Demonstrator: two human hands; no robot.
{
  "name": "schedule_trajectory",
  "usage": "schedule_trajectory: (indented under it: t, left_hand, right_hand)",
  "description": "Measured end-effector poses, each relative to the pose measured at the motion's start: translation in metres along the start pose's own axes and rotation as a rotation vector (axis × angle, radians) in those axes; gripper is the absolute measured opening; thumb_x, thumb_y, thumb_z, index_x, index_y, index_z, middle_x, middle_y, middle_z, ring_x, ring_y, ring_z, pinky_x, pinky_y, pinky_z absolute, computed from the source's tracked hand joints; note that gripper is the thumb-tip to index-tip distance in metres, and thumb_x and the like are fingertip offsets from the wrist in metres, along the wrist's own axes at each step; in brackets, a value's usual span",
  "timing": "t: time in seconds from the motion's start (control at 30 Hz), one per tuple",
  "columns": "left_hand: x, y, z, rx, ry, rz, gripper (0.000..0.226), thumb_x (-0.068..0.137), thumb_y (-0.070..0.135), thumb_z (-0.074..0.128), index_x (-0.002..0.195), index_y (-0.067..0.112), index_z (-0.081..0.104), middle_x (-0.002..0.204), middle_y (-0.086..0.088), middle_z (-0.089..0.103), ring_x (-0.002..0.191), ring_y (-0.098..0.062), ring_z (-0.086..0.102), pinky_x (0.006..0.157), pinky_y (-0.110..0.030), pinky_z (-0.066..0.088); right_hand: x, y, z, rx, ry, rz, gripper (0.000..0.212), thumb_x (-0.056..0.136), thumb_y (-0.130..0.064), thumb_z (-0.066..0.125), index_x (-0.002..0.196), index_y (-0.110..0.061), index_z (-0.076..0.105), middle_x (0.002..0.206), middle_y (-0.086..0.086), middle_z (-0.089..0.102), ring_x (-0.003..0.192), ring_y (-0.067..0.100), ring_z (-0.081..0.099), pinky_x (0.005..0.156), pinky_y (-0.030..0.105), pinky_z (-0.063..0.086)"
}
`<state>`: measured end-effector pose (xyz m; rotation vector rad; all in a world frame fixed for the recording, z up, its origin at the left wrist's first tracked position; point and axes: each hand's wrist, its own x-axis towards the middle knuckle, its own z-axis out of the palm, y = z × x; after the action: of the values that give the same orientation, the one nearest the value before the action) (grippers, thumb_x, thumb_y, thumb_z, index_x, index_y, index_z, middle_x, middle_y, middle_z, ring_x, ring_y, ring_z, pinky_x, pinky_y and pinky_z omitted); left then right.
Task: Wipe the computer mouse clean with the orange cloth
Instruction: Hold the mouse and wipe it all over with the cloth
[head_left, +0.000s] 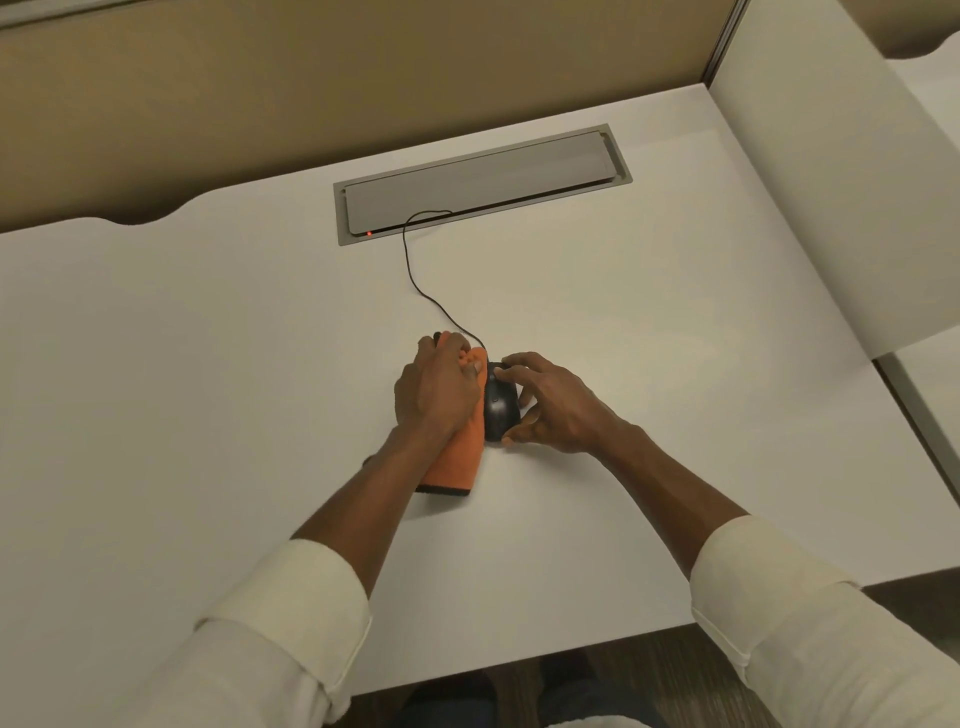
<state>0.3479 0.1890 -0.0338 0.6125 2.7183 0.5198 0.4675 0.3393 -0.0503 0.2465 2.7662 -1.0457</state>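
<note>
A black computer mouse (500, 408) lies on the white desk (208, 364) near the middle of the view. My right hand (550, 402) grips it, thumb at its near end and fingers over its far end and right side. My left hand (436, 387) is closed on the orange cloth (457, 457) and presses it against the mouse's left side. The cloth runs back under my left wrist, its dark-edged end resting on the desk. The mouse's black cable (415, 275) curves away to the far side.
A grey cable hatch (483, 182) with a small red light is set into the desk at the back; the cable enters it. A tan partition stands behind, and a white panel (831, 182) walls the right side. The desk's front edge is near my sleeves.
</note>
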Motion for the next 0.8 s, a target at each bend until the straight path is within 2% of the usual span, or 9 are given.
schedule_trajectory:
  t: [0.1,0.2,0.33,0.53,0.6,0.7,0.8]
  left_hand:
    - [-0.028,0.009,0.005,0.043,0.072,-0.039,0.025,0.108,0.037,0.047,0.122,0.019,0.058,0.125,-0.01,0.056,0.093,-0.037,0.068,0.078,-0.043,0.055]
    - [-0.059,0.015,0.01,0.05,0.109,-0.01,0.021,0.105,0.03,0.053,0.123,0.018,0.055,0.126,-0.01,0.051,0.086,-0.034,0.068,0.07,-0.043,0.057]
    - [-0.087,0.016,0.018,0.09,0.101,0.088,0.037,0.099,0.023,0.063,0.131,0.025,0.044,0.126,-0.006,0.047,0.087,-0.027,0.064,0.064,-0.039,0.053]
    - [-0.103,0.012,0.022,-0.036,0.128,0.216,0.053,0.094,0.01,0.072,0.121,0.034,0.033,0.111,-0.009,0.062,0.079,-0.03,0.066,0.058,-0.044,0.059]
    - [-0.101,0.01,0.021,-0.042,0.121,0.208,0.051,0.095,0.012,0.072,0.125,0.033,0.036,0.115,-0.01,0.062,0.082,-0.031,0.067,0.061,-0.045,0.06]
    - [-0.097,0.004,0.022,0.032,0.129,0.143,0.033,0.103,0.027,0.06,0.136,0.023,0.053,0.126,-0.007,0.054,0.088,-0.027,0.067,0.064,-0.041,0.06]
    - [-0.101,-0.001,0.027,-0.028,0.155,0.009,0.032,0.105,0.036,0.045,0.135,0.027,0.053,0.129,-0.004,0.051,0.087,-0.027,0.066,0.065,-0.039,0.058]
  right_hand:
    - [-0.001,0.0,0.001,0.008,0.004,0.003,0.09,0.074,-0.03,0.093,0.152,-0.013,0.052,0.157,0.003,0.045,0.097,0.022,0.071,0.088,0.036,0.058]
    - [-0.001,0.001,0.001,0.007,0.012,-0.004,0.09,0.074,-0.032,0.094,0.151,-0.013,0.053,0.158,0.003,0.046,0.1,0.022,0.071,0.09,0.034,0.057]
    - [-0.001,0.002,0.001,0.017,0.009,-0.021,0.086,0.074,-0.033,0.093,0.149,-0.014,0.055,0.155,0.003,0.046,0.092,0.021,0.072,0.085,0.034,0.06]
    - [-0.001,0.003,0.001,0.009,0.006,-0.03,0.085,0.076,-0.033,0.093,0.15,-0.014,0.055,0.157,0.003,0.046,0.09,0.021,0.073,0.085,0.038,0.06]
    - [-0.001,0.003,0.001,0.005,0.005,-0.027,0.085,0.077,-0.033,0.092,0.15,-0.014,0.054,0.156,0.003,0.046,0.091,0.021,0.073,0.084,0.039,0.06]
    - [-0.001,0.002,0.001,0.004,0.007,-0.026,0.084,0.078,-0.034,0.091,0.15,-0.013,0.054,0.156,0.003,0.046,0.09,0.021,0.072,0.083,0.041,0.061]
    - [0.0,0.003,0.001,-0.005,-0.005,-0.018,0.088,0.076,-0.034,0.093,0.151,-0.013,0.052,0.157,0.003,0.044,0.091,0.023,0.072,0.085,0.04,0.06]
